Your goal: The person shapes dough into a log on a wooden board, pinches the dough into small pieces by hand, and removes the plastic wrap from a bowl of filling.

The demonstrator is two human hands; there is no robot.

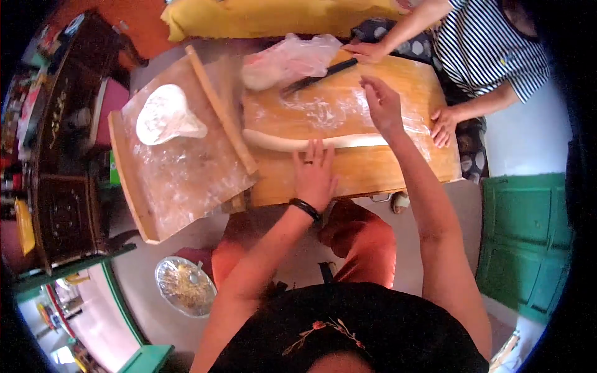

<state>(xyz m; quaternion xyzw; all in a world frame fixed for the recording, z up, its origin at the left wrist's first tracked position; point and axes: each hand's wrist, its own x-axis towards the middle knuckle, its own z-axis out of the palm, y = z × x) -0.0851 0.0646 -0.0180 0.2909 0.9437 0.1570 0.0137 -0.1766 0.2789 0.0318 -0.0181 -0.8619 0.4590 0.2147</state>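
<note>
Head view: one dough rope point(273, 143), one dough lump point(163, 118), one plastic bag point(295, 59), one dark knife point(341, 67), one bench point(273, 180), one rimmed board point(174, 180).
Hands: four in sight, two the wearer's own and two a co-worker's.
Rope's place: on the floured bench, toward its near edge, beneath the wearer's hands.
Rope's long axis: left to right, roughly along the near edge, bowed a little; the rounded left end points at the board.
Left grip point(314, 180): flat, fingers spread, pressing on the rope rather than closed round it.
Right grip point(384, 107): above the bench, fingers bent with the thumb close by; whether anything sits between them, I cannot tell.
Co-worker's hands: one point(368, 52) by the knife's handle end, its hold unclear; the other point(444, 124) laid on the bench's right side.
Lump: on the board, left of the bench.
Hard to make out: the rope's right end, behind the right wrist; the bag's contents; the blurred strip between board and bag.
Cut off: the co-worker's head, at the top.
</note>
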